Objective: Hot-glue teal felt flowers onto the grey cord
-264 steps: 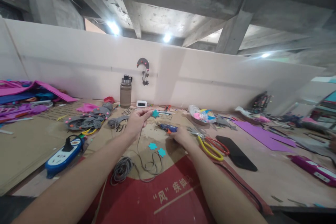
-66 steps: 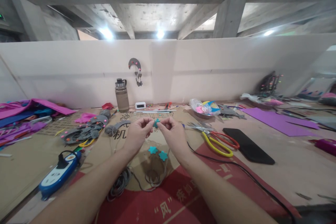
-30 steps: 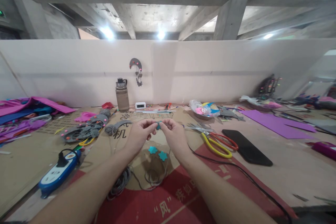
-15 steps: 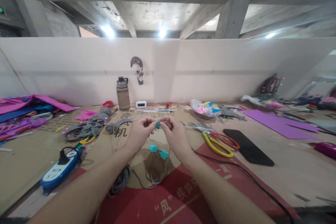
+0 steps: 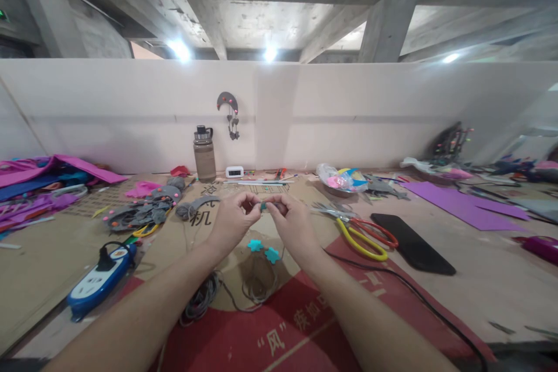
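In the head view, I have both hands raised together over the cardboard on my desk, the fingers of my left hand and of my right hand nearly meeting tip to tip. Between them I pinch a small teal piece, gripped from both sides; my fingertips hide most of it, so I cannot tell its full outline. Nearer to me, below that grip, a turquoise star and a second star lie flat just beside each other, with loops of grey cord coiled closer to my left forearm. To the right of my right hand rest the scissors, blades apart, one handle yellow and one red, and next to them a black phone. A dark cable runs out from near my right wrist. Beyond my hands stand a bottle and a little white clock, with a grey crescent ornament on the pale wall above.
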Motion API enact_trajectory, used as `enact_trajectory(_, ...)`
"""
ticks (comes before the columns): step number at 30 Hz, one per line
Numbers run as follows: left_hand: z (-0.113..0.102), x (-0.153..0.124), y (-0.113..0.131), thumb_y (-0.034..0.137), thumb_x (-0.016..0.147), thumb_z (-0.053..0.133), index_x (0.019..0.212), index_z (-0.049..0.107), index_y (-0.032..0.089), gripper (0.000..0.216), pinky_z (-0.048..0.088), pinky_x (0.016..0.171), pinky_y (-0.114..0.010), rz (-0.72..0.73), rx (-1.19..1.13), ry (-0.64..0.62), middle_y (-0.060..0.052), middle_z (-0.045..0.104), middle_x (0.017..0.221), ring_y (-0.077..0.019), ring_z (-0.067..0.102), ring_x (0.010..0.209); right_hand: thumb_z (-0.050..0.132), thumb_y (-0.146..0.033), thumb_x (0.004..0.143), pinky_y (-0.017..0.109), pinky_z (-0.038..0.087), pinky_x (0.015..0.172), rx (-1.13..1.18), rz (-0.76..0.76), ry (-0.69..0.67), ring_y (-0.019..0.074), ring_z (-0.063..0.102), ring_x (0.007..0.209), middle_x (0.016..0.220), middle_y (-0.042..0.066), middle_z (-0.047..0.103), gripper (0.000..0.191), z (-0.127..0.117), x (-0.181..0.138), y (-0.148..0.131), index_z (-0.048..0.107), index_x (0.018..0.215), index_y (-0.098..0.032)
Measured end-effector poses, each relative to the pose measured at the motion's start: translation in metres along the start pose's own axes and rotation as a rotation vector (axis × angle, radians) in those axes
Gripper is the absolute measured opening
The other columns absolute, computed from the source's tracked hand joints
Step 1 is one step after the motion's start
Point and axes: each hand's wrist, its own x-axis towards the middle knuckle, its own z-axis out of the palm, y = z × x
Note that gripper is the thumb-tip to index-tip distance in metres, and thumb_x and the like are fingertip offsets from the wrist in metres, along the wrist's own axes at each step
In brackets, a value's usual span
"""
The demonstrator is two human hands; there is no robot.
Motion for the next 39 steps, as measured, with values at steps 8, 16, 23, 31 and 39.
enact_trajectory(8, -0.003, 0.005, -0.005, 0.019, 0.069, 0.057, 0.073, 0.065, 0.019, 0.009, 0.035, 0.055, -0.022, 0.103, 0.096, -0.014, 0.001, 0.056, 0.061, -0.0114, 0.048, 0.056, 0.05, -0.024, 0.081, 0.027, 0.036, 0.062, -0.12, -0.102, -0.003, 0.0158, 0.052, 0.066, 0.073, 0.003, 0.062, 0.014, -0.002, 0.0, -0.002, 0.064, 0.082, -0.02)
enact_trajectory(16, -0.002, 0.007, -0.006, 0.031, 0.077, 0.055, 0.081, 0.066, 0.019, 0.017, 0.034, 0.042, -0.021, -0.111, 0.013, -0.131, 0.003, 0.057, 0.047, -0.0094, 0.045, 0.037, 0.048, -0.024, 0.082, 0.028, 0.037, 0.064, -0.196, -0.123, -0.002, 0.0167, 0.055, 0.07, 0.078, 0.005, 0.064, 0.014, -0.003, 0.001, 0.001, 0.061, 0.082, -0.019)
enact_trajectory(23, -0.002, 0.011, -0.01, 0.031, 0.074, 0.06, 0.082, 0.064, 0.015, 0.019, 0.043, 0.046, -0.022, -0.214, -0.306, -0.237, -0.003, 0.065, 0.064, -0.0091, 0.052, 0.045, 0.049, -0.023, 0.081, 0.028, 0.037, 0.064, -0.174, -0.086, 0.005, 0.0165, 0.055, 0.071, 0.078, 0.005, 0.064, 0.013, -0.002, 0.002, 0.002, 0.06, 0.079, -0.019)
enact_trajectory(31, 0.0, 0.008, -0.008, 0.038, 0.071, 0.064, 0.084, 0.063, 0.014, 0.027, 0.032, 0.037, -0.017, -0.327, -0.361, -0.239, -0.001, 0.061, 0.061, -0.0117, 0.057, 0.053, 0.05, -0.023, 0.079, 0.026, 0.036, 0.061, -0.147, -0.059, 0.035, 0.0152, 0.053, 0.066, 0.072, 0.003, 0.062, 0.011, -0.001, 0.001, -0.001, 0.06, 0.077, -0.018)
enact_trajectory(39, 0.004, 0.004, -0.007, 0.038, 0.073, 0.062, 0.077, 0.061, 0.014, 0.024, 0.03, 0.038, -0.016, -0.302, -0.425, -0.196, 0.002, 0.055, 0.054, -0.0067, 0.045, 0.045, 0.049, -0.024, 0.08, 0.026, 0.035, 0.06, -0.14, -0.045, 0.017, 0.0147, 0.051, 0.065, 0.072, 0.003, 0.062, 0.013, -0.001, 0.001, -0.003, 0.06, 0.077, -0.017)
